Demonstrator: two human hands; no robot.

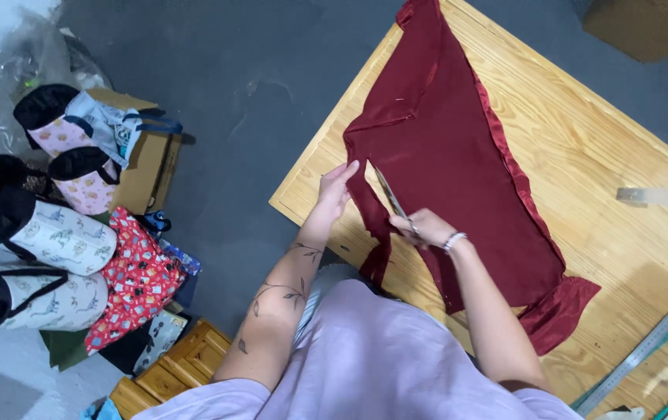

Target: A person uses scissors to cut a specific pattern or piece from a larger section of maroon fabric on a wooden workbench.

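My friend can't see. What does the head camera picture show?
A person's right hand cuts dark red satin fabric with metal scissors on a pale wooden table, while the left hand holds the fabric's edge. Patterned fabric bags lie on the grey floor.

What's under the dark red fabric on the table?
The dark red fabric lies flat on the light wooden table, whose bare top shows around it. Anything between fabric and wood is covered. One narrow strip hangs over the near edge.
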